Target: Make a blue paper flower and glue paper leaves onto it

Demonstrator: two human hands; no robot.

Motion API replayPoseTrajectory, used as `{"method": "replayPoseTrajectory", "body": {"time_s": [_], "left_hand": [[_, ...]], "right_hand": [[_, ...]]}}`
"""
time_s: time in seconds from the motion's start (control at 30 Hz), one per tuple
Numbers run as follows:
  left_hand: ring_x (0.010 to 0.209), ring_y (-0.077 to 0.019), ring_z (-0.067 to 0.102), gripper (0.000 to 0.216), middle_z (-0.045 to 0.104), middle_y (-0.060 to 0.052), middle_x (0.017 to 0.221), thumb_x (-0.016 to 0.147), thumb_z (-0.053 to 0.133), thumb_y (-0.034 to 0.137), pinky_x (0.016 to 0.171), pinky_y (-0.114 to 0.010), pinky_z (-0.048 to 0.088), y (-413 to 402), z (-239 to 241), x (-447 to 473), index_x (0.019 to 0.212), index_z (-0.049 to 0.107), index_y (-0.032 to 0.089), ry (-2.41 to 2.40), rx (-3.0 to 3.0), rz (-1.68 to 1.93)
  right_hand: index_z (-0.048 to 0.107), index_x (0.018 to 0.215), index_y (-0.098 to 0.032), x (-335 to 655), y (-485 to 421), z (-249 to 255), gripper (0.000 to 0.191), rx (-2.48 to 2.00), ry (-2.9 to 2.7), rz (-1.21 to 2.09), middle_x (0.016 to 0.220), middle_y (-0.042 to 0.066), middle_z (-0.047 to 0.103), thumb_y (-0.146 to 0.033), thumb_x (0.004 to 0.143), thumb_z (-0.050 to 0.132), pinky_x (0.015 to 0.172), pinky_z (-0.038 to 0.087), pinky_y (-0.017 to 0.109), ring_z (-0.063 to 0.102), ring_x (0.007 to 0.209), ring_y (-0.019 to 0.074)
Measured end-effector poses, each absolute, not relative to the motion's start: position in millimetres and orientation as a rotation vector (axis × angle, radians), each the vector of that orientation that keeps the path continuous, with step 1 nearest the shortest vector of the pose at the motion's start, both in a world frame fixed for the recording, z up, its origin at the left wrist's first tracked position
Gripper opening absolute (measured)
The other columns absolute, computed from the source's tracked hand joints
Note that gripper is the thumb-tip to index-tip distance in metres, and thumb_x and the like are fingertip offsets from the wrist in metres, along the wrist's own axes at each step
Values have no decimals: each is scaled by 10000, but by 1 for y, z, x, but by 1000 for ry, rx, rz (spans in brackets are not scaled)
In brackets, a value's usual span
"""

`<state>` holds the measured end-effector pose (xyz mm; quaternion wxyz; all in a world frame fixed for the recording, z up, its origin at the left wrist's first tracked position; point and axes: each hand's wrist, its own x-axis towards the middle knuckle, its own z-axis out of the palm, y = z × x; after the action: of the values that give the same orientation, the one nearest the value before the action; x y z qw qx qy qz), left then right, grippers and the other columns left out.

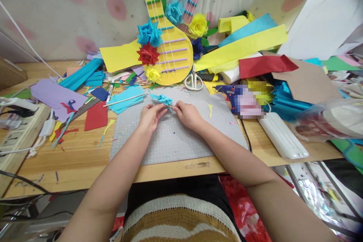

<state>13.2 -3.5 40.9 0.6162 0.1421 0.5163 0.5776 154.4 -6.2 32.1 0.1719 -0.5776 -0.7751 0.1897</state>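
My left hand (152,116) is closed around the underside of a small crumpled blue crepe paper piece (161,99), which looks like a paper flower in the making. At its right end my right hand (185,112) pinches a thin stem, partly hidden by the fingers. Both hands are over the grey cutting mat (181,143). Just left of them lies a stack of light-blue paper pieces (127,100) with a thin wooden stick (124,100) on top. White-handled scissors (194,82) rest at the mat's back edge.
A yellow paper guitar (177,51) with paper flowers leans at the back. A blue glue gun (228,92) lies right of the mat, near a white power strip (283,136). Red paper (96,116), purple paper (58,96) and scraps cover the left.
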Motion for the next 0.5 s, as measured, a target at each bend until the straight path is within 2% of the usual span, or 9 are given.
{"method": "replayPoseTrajectory", "body": {"time_s": [0.2,0.5], "left_hand": [[564,-128,622,318,600,1,590,631,595,-53,581,-263,541,-3,41,11,733,390,167,1263,338,1299],[642,-143,645,425,608,7,658,639,595,-51,601,-264,548,-1,37,12,823,308,203,1353,383,1332]], "right_hand": [[549,874,-183,152,-8,31,240,-1632,-2244,514,830,78,664,-348,902,378,616,317,257,599,732,181],[557,894,-178,151,-8,30,265,-1659,-2263,500,832,84,670,-358,907,362,606,312,260,605,726,187]]}}
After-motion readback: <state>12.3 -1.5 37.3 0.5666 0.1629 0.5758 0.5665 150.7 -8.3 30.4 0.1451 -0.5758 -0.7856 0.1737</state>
